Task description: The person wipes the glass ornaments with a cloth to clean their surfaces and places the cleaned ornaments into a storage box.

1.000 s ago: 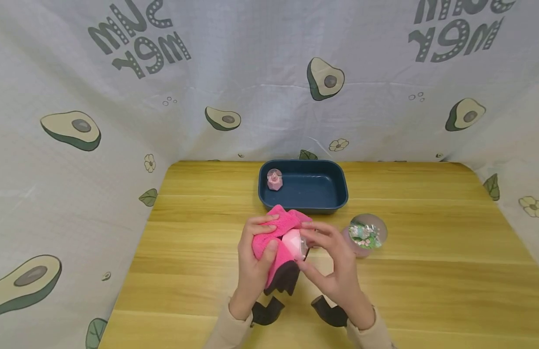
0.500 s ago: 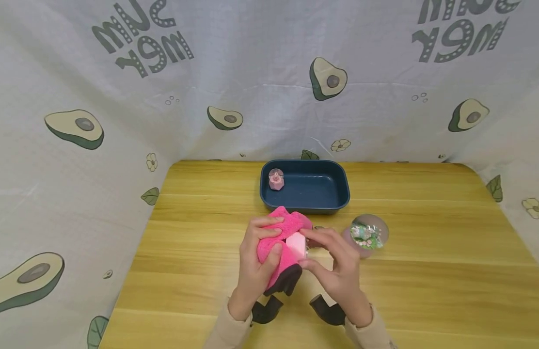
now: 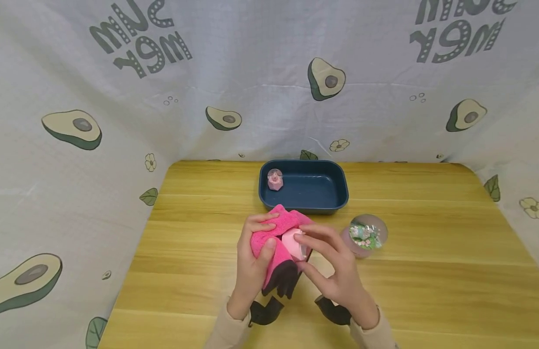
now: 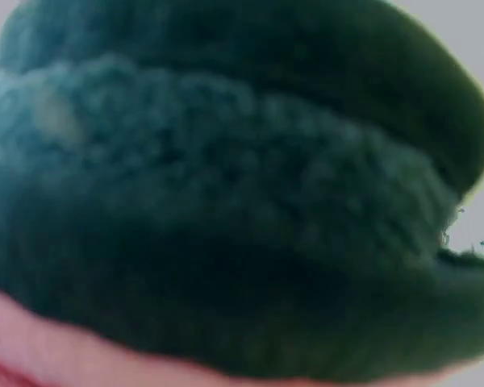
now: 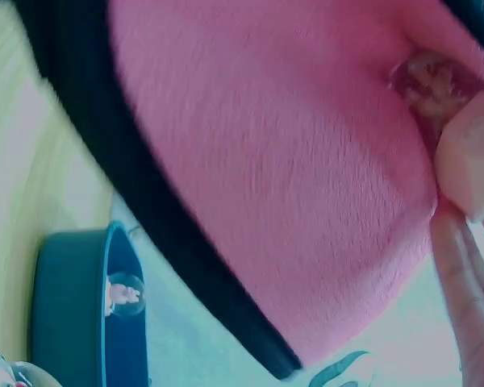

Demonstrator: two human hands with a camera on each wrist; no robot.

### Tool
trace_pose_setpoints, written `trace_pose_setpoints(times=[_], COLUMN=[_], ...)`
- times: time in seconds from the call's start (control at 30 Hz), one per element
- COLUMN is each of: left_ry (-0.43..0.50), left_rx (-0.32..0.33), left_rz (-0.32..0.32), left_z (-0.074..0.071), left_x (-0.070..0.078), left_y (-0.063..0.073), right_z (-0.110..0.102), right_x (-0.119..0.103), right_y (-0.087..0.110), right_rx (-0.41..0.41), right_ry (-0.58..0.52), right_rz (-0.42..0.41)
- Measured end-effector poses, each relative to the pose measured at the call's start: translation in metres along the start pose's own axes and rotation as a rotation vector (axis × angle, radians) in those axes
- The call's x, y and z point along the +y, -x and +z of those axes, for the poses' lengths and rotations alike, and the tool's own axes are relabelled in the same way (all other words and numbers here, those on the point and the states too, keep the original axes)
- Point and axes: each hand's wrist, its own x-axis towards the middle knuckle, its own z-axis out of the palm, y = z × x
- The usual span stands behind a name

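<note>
My left hand (image 3: 252, 257) grips a bright pink cloth (image 3: 283, 223) with a dark border, bunched round a small snow globe (image 3: 291, 242). The globe's pale pink faceted base pokes out on the right side of the cloth. There my right hand (image 3: 339, 271) pinches the base between thumb and fingers. From the right wrist, the clear ball with a small figure inside shows in a fold of the cloth (image 5: 266, 177), next to the base. Fuzzy cloth (image 4: 226, 161), darkly discoloured, fills most of the left wrist view.
A dark blue bin (image 3: 315, 194) stands behind the hands, with a small pink globe (image 3: 275, 180) in its left end. Right of the hands sits a larger globe (image 3: 365, 235) with flowers inside. A printed curtain (image 3: 261, 58) hangs behind the wooden table (image 3: 186, 271).
The faceted base has turned within the cloth, and the right fingers have shifted their place on it. The left hand keeps its grip. Bin and larger globe stay put.
</note>
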Motion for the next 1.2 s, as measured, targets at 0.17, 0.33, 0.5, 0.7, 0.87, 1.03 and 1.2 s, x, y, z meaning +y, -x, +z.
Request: trace_pose_setpoints(times=[0.17,0.33,0.5,0.7,0.87,1.03,1.2], left_ry=[-0.04,-0.152,-0.218,-0.112,0.008,-0.01,-0.124], left_rx=[-0.017,-0.031,-0.048,-0.019,0.001,-0.017,-0.033], left_rz=[0.03,0.152,0.242,0.164,0.05,0.078,0.168], left_z=[-0.001,-0.001,-0.001,0.001,0.001,0.0,0.0], left_x=[0.002,0.001,-0.002,0.0,0.003,0.003,0.001], left_y=[0.0,-0.002,-0.003,-0.001,-0.002,-0.002,-0.002], right_z=[0.0,0.003,0.005,0.004,0.002,0.003,0.006], right_x=[-0.002,0.0,0.0,0.0,0.001,-0.001,-0.002], right_y=[-0.006,0.0,0.01,0.009,0.0,-0.006,0.0], right_rx=[0.038,0.072,0.095,0.07,0.018,0.063,0.105], right_ry=[0.012,-0.063,-0.123,-0.091,-0.03,-0.009,-0.053], right_rz=[-0.042,0.049,0.235,0.232,0.024,-0.058,0.072])
